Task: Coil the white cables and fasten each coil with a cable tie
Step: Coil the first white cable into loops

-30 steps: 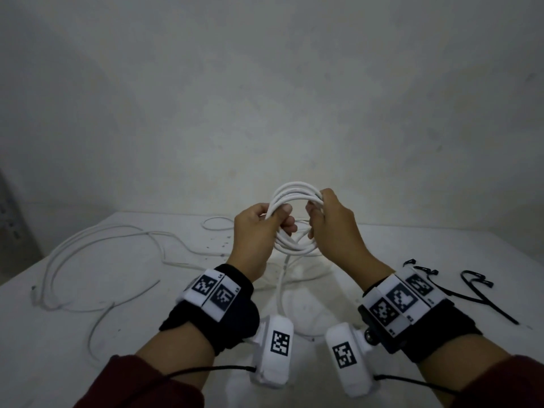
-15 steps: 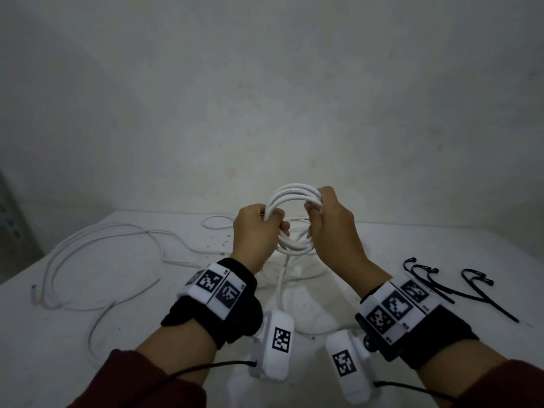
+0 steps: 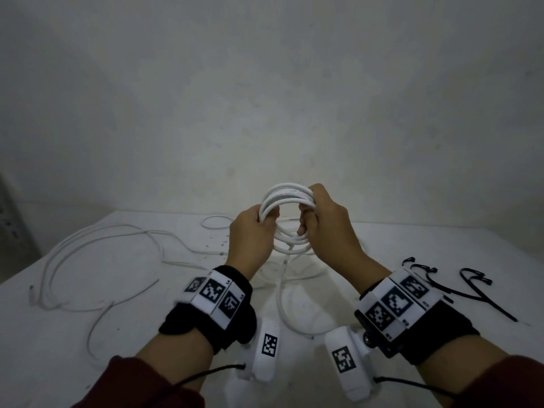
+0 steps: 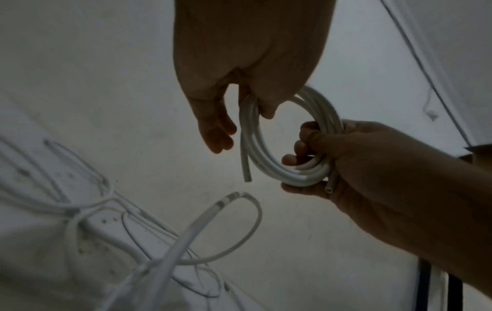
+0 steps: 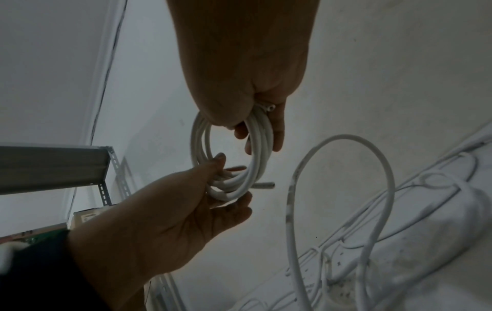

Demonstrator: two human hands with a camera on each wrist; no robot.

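White cable coil (image 3: pixel 284 220) is gripped upright between left hand (image 3: pixel 251 235) and right hand (image 3: pixel 328 225); cable ties (image 3: pixel 441 285) lie nearer the right hand, toward the tabletop's right edge.

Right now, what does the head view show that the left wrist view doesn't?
Only the head view shows the black cable ties lying on the table to the right, and both wrist bands. Only the left wrist view shows the coil's two cut ends, one hanging free, one by the right hand. Both show the left hand and right hand holding the white coil.
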